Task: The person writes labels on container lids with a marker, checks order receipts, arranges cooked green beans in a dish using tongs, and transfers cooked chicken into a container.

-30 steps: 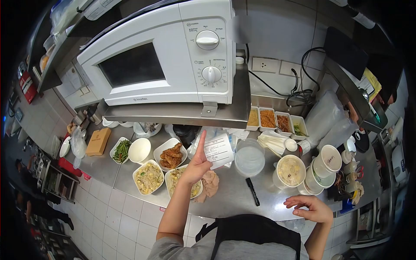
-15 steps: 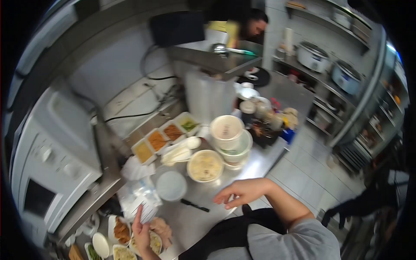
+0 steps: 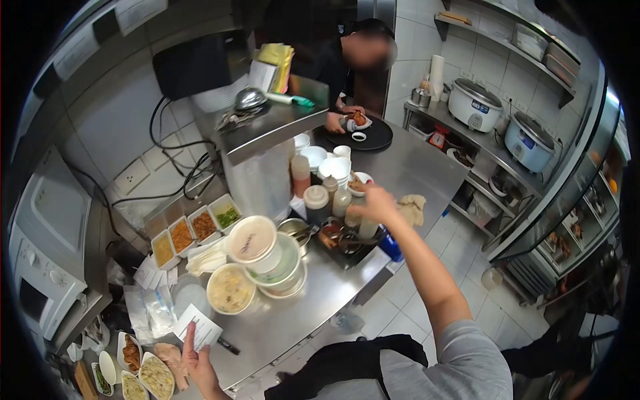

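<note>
A printed white slip is held in my left hand, its index finger lying across the paper, above the steel counter near a black marker. My right hand is stretched forward over a cluster of bottles and small jars; its fingers are blurred, and whether they touch anything is unclear. Nearest to it are a clear bottle, a white-capped jar and a bowl of food. Left of these, lidded tubs are stacked beside a round tub of pale food.
Topping trays line the wall. Food bowls sit at lower left beside the microwave. A co-worker handles food over a black round tray. Rice cookers stand on a shelf at right.
The view has turned right, bringing the co-worker and rice cookers into sight. My right hand has gone from the counter's front edge out over the bottles. My left hand still has the slip.
</note>
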A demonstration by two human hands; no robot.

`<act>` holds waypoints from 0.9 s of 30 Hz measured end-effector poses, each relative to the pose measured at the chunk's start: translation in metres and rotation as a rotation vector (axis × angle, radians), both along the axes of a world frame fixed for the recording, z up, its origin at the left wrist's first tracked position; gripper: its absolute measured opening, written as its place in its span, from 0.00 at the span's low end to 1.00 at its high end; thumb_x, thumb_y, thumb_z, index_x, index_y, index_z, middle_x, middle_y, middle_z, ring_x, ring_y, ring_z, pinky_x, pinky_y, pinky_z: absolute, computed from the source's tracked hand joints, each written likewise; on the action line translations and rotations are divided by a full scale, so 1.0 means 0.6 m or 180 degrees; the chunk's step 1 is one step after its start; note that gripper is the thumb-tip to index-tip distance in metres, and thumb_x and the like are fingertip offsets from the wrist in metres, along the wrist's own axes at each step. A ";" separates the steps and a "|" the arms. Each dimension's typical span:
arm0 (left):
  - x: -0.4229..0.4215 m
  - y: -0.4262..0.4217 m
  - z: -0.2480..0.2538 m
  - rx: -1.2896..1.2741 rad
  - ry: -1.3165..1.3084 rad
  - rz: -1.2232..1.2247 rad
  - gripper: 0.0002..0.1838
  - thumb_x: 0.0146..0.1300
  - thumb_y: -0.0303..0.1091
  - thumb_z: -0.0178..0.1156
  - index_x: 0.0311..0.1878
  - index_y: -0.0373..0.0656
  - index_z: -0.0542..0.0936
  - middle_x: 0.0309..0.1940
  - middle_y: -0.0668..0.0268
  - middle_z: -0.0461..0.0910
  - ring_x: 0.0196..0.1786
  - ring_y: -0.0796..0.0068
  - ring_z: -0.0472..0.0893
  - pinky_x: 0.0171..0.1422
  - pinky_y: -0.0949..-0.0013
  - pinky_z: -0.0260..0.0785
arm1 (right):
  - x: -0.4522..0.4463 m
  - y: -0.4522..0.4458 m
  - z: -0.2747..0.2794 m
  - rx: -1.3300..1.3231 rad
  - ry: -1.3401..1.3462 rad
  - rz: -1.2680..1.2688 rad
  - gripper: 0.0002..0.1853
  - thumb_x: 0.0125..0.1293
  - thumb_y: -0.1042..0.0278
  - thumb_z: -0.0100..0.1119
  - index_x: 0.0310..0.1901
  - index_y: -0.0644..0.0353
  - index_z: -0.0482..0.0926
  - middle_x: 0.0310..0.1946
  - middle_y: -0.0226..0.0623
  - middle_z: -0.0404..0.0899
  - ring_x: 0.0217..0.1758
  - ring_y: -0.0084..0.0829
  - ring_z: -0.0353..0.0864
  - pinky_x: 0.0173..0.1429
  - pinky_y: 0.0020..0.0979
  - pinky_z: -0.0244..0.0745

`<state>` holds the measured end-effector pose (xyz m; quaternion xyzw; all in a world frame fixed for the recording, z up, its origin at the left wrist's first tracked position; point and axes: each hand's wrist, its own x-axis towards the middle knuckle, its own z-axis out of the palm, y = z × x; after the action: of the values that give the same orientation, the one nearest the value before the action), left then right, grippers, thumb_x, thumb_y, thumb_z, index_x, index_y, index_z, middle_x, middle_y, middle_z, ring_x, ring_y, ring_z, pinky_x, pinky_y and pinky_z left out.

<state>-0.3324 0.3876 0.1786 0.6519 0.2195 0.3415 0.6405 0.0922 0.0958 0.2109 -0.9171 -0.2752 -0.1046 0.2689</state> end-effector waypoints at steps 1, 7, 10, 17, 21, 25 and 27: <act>0.021 -0.030 0.005 -0.0007 -0.0065 0.0056 0.33 0.47 0.17 0.46 0.63 0.32 0.66 0.60 0.56 0.69 0.61 0.68 0.69 0.67 0.68 0.57 | 0.017 0.016 0.000 -0.0421 -0.0019 -0.0077 0.29 0.43 0.50 0.70 0.42 0.65 0.79 0.41 0.50 0.80 0.46 0.43 0.80 0.50 0.40 0.75; 0.081 -0.179 0.074 0.0317 0.0709 -0.0034 0.27 0.55 0.21 0.52 0.62 0.35 0.68 0.60 0.56 0.71 0.62 0.65 0.69 0.66 0.67 0.59 | 0.090 0.078 -0.018 -0.1089 0.0808 0.0167 0.27 0.41 0.53 0.71 0.42 0.61 0.80 0.38 0.46 0.81 0.44 0.43 0.81 0.48 0.41 0.76; 0.099 -0.176 0.061 0.0366 0.0501 -0.0035 0.28 0.53 0.18 0.50 0.61 0.33 0.69 0.59 0.56 0.71 0.62 0.67 0.69 0.66 0.68 0.57 | 0.089 0.069 -0.007 -0.0724 0.0633 0.0326 0.23 0.39 0.57 0.70 0.37 0.64 0.81 0.34 0.48 0.82 0.41 0.43 0.82 0.44 0.40 0.78; 0.208 -0.202 0.095 0.0649 0.0013 -0.0125 0.28 0.50 0.15 0.48 0.59 0.30 0.70 0.57 0.55 0.72 0.60 0.68 0.71 0.66 0.67 0.58 | 0.151 -0.087 0.090 0.1475 0.0356 0.0502 0.20 0.41 0.59 0.68 0.35 0.65 0.81 0.31 0.44 0.82 0.37 0.35 0.83 0.42 0.35 0.77; 0.271 -0.290 0.085 0.0519 -0.0156 -0.0193 0.27 0.51 0.15 0.48 0.59 0.31 0.70 0.57 0.55 0.72 0.61 0.67 0.70 0.67 0.66 0.58 | 0.222 -0.246 0.237 0.3544 0.0255 0.1459 0.31 0.49 0.65 0.71 0.54 0.65 0.68 0.41 0.38 0.80 0.44 0.27 0.79 0.49 0.30 0.74; 0.345 -0.411 0.069 0.0412 -0.0145 -0.0041 0.27 0.50 0.15 0.49 0.59 0.31 0.71 0.57 0.55 0.72 0.61 0.68 0.70 0.67 0.66 0.58 | 0.327 -0.367 0.237 0.3672 0.0379 0.1296 0.26 0.52 0.69 0.68 0.51 0.63 0.67 0.39 0.36 0.78 0.41 0.24 0.77 0.48 0.29 0.72; 0.387 -0.474 0.052 0.0353 -0.0200 0.0070 0.27 0.51 0.15 0.49 0.58 0.31 0.71 0.57 0.56 0.73 0.61 0.68 0.70 0.66 0.67 0.58 | 0.381 -0.421 0.188 0.3318 0.0813 0.1216 0.25 0.53 0.69 0.67 0.51 0.60 0.68 0.37 0.34 0.77 0.33 0.25 0.78 0.37 0.27 0.73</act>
<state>-0.1002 0.1029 0.2098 0.6729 0.1872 0.3804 0.6062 0.3207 -0.1570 0.3238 -0.6025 -0.3135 -0.0643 0.7311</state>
